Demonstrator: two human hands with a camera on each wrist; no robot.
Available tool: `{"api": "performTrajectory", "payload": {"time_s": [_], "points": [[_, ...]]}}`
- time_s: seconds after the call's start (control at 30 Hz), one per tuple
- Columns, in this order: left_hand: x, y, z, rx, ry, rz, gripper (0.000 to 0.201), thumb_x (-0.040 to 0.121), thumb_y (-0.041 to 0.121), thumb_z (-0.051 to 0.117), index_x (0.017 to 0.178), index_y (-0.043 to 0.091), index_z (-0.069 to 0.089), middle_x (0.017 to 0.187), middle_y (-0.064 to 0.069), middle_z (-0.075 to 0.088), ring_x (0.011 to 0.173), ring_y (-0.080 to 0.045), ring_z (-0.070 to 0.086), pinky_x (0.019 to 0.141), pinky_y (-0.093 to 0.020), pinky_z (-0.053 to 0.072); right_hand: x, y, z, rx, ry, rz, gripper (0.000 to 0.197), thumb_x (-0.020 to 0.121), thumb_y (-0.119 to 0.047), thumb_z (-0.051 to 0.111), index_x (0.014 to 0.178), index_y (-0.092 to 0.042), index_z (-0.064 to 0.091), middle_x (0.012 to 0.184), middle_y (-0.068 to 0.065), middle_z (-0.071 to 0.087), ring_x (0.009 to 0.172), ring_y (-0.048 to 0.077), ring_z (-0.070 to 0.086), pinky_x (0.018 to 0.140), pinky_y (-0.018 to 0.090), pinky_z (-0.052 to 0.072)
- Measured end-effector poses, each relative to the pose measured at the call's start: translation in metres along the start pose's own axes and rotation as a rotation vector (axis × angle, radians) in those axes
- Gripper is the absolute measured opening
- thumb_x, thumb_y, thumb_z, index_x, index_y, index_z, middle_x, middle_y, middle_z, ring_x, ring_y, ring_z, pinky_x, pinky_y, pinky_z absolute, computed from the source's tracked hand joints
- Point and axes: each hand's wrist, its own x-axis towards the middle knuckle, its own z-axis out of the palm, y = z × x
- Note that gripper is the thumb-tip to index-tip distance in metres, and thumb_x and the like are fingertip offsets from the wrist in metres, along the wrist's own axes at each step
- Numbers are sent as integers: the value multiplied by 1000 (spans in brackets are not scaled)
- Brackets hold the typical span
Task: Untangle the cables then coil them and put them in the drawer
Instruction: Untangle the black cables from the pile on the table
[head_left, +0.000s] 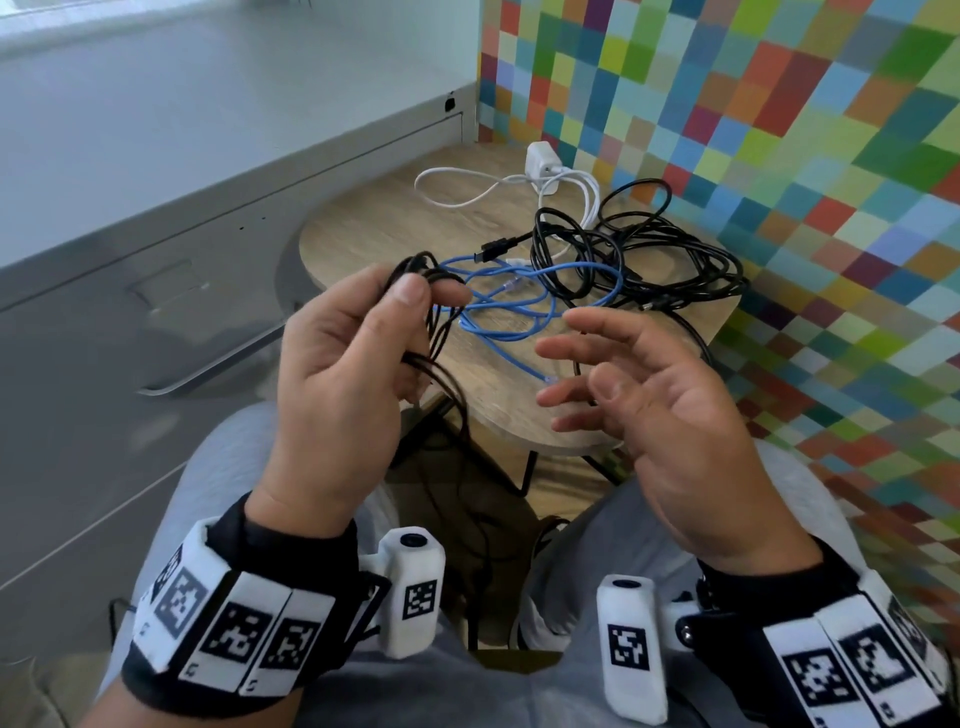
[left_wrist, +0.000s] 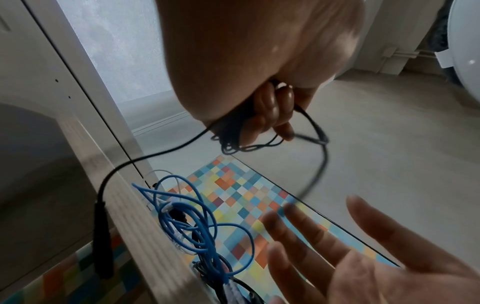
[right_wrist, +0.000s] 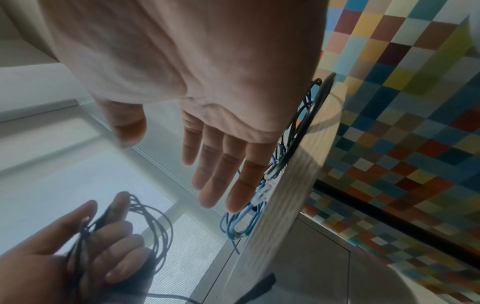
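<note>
My left hand (head_left: 363, 332) grips a small coil of thin black cable (head_left: 439, 332), held up in front of the table's near edge; the coil (left_wrist: 249, 144) hangs below my curled fingers, and its tail drops toward the floor. My right hand (head_left: 623, 379) hovers open, palm up, fingers spread, just right of the coil and touching nothing. A blue cable (head_left: 514, 301) lies in loose loops on the small wooden table (head_left: 363, 234). Behind it sits a tangle of thicker black cable (head_left: 649, 260). A white charger with its white cable (head_left: 540, 166) lies at the back.
Grey drawer cabinets (head_left: 130, 270) stand to the left, drawers closed, with a handle (head_left: 208, 369) near my left hand. A wall of coloured squares (head_left: 779, 156) runs along the right. My knees in grey trousers are under the hands.
</note>
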Motion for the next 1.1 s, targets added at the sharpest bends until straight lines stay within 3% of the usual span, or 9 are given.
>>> {"api": "performTrajectory", "payload": {"time_s": [0.2, 0.3, 0.4, 0.5, 0.63, 0.73, 0.87, 0.97, 1.1], "points": [[-2, 2, 5, 60, -289, -209, 32, 78, 6, 57, 106, 12, 73, 60, 11, 43, 50, -6, 35, 54, -27, 27, -6, 4, 8, -37, -178, 65, 38, 88, -19, 76, 124, -18, 64, 117, 11, 75, 109, 27, 70, 94, 36, 57], [-5, 4, 6, 123, -382, -261, 37, 78, -1, 55, 110, 11, 69, 61, -4, 51, 54, -15, 50, 58, -25, 44, -8, 4, 14, -20, -267, 124, 33, 89, -12, 70, 121, -19, 64, 99, 15, 76, 92, 19, 73, 88, 33, 57], [-5, 3, 3, 251, -471, -281, 29, 81, 6, 64, 106, 18, 71, 86, -32, 64, 72, -31, 60, 73, -43, 52, -6, 3, 15, -56, -189, 96, 14, 92, -14, 65, 103, -20, 73, 74, 11, 70, 61, 17, 65, 70, 41, 61], [-1, 0, -6, 565, -590, -257, 13, 82, 25, 73, 94, 20, 71, 80, -7, 71, 69, -20, 62, 70, -40, 54, -3, 2, 10, -124, -63, 29, 3, 91, -16, 75, 89, -18, 77, 62, -4, 65, 48, 6, 56, 53, 25, 51], [3, -1, -14, 699, -718, -302, 27, 89, 45, 64, 76, 21, 69, 56, -2, 50, 52, -11, 42, 51, -35, 37, -2, -3, -2, -192, 18, -61, 10, 81, -17, 75, 88, -10, 77, 58, -12, 64, 49, 0, 55, 52, 8, 40], [4, 2, -23, -6, -625, -527, 25, 92, 31, 68, 71, 19, 62, 53, 6, 36, 44, -9, 25, 42, -24, 20, 1, -6, -12, -179, 120, -117, 14, 80, -21, 75, 90, -12, 78, 64, -8, 68, 53, 0, 56, 54, 9, 43], [14, 10, -35, -758, -598, -599, 23, 101, 27, 56, 86, 10, 55, 58, 4, 30, 43, -10, 14, 44, -28, 11, 6, -4, -24, -153, 288, -142, 15, 83, -26, 73, 95, -19, 79, 69, -13, 69, 58, -2, 59, 56, 10, 44], [17, 15, -32, -810, -505, -534, 21, 105, 28, 44, 92, 13, 51, 59, 5, 33, 42, -9, 22, 47, -26, 21, 7, -2, -23, -279, 346, -143, 9, 87, -23, 77, 93, -28, 80, 72, -15, 74, 64, -1, 65, 61, 10, 48], [10, 14, -11, -401, -186, -365, 21, 103, 30, 39, 88, 17, 46, 70, -1, 67, 49, -15, 60, 49, -23, 42, 2, 4, -6, -570, 230, -91, 19, 89, -18, 80, 90, -37, 78, 84, -23, 77, 78, -4, 71, 67, 8, 50]]}}
